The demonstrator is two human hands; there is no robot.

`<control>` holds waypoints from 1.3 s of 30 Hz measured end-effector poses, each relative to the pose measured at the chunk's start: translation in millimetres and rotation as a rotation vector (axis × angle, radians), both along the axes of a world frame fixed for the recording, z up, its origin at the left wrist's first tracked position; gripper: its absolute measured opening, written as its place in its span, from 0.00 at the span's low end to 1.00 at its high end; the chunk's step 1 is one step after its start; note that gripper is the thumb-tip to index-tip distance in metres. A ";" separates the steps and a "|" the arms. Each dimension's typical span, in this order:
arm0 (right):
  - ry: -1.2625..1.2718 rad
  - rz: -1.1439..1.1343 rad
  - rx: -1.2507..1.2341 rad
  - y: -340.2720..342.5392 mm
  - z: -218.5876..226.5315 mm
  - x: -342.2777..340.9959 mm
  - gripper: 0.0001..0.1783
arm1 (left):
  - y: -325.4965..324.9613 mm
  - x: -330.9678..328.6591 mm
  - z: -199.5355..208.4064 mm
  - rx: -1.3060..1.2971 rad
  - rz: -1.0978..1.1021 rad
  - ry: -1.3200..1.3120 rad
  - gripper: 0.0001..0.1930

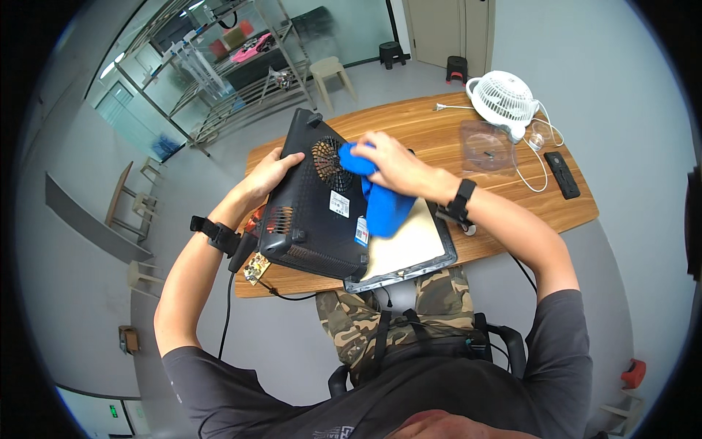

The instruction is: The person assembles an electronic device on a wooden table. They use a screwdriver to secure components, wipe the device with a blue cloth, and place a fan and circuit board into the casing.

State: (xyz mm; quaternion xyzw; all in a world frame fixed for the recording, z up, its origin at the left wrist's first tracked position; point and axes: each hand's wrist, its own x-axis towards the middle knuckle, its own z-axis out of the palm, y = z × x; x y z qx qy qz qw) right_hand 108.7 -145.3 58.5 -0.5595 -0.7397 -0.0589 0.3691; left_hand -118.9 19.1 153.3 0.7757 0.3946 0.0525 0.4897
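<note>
A seated person holds a black induction cooker (314, 205) turned underside up, tilted over the near edge of an oval wooden table (439, 139) with a warm, streaked grain. The cooker's plastic base is matte and finely textured, with a round fan grille near its top, slotted vents along the lower left and lower edge, and 2 small pale labels toward its right side. The left hand (272, 172) grips the cooker's left edge, fingers curled flat over the base and thumb hidden behind it. The right hand (391, 162) is closed on a blue cloth (380, 194), soft and crumpled, pressing its upper part against the base beside the fan grille while the rest hangs down in loose folds. Beneath the cooker lies a flat rectangular panel (413, 245), pale beige with a dark rim and rounded corners, overhanging the table's near edge. Both wrists carry black strapped devices. Farther right on the table stand a small white fan (503, 99) with a round wire grille, its thin white cord looping nearby, a clear plastic bag (484, 148) lying flat, and a slim black remote (561, 174).
</note>
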 end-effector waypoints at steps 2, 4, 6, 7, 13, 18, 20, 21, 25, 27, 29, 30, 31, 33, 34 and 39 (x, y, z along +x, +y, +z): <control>0.008 -0.021 0.100 18.2 13.3 0.6 0.31 | -4.2 0.5 4.3 -0.028 -0.040 -0.035 0.35; -0.011 0.001 0.156 37.6 24.9 -6.6 0.32 | -6.8 2.8 5.6 -0.006 -0.095 -0.042 0.35; -0.043 0.038 0.186 57.7 28.7 -19.8 0.33 | -8.9 0.3 7.7 0.012 -0.141 -0.077 0.37; -0.057 0.044 0.192 67.4 24.9 -22.8 0.33 | -7.3 1.2 9.1 0.007 -0.181 -0.049 0.39; -0.083 0.091 0.118 93.0 -0.5 -11.0 0.35 | 6.1 -14.1 -1.0 0.029 -0.195 -0.098 0.38; -0.064 0.070 0.118 104.1 -12.9 1.2 0.33 | 11.2 -17.5 -4.7 0.020 -0.166 -0.117 0.34; -0.038 0.025 0.068 103.9 -23.4 10.3 0.27 | 18.7 -19.4 -8.8 0.018 -0.168 -0.115 0.34; -0.035 0.004 -0.027 101.2 -32.9 17.4 0.27 | 19.5 -20.7 -10.1 0.026 -0.145 -0.113 0.34; 0.015 -0.083 -0.278 90.4 -71.2 26.3 0.24 | 22.9 -26.7 -16.5 0.035 -0.123 -0.134 0.35; -0.026 -0.091 -0.176 84.9 -83.2 19.4 0.21 | 22.7 -26.3 -15.4 0.038 -0.127 -0.123 0.35; -0.094 -0.102 -0.174 76.6 -80.5 5.4 0.20 | 17.2 -27.2 -11.2 0.049 -0.112 -0.063 0.35; -0.092 -0.106 -0.234 73.9 -78.0 -0.2 0.19 | 17.6 -29.3 -13.9 0.058 -0.092 -0.032 0.37; -0.099 -0.104 -0.258 71.4 -77.4 -3.4 0.19 | 19.1 -31.5 -14.7 0.073 -0.076 -0.004 0.38; -0.115 -0.099 -0.308 63.3 -77.7 -9.4 0.18 | 22.1 -35.7 -18.3 0.063 -0.062 0.007 0.40; -0.124 -0.086 -0.282 58.0 -78.8 -15.0 0.17 | 23.6 -41.3 -22.4 0.037 -0.057 -0.007 0.41; -0.245 -0.044 -0.298 32.0 -78.8 -28.7 0.16 | 26.7 -50.8 -29.3 0.014 -0.068 -0.008 0.42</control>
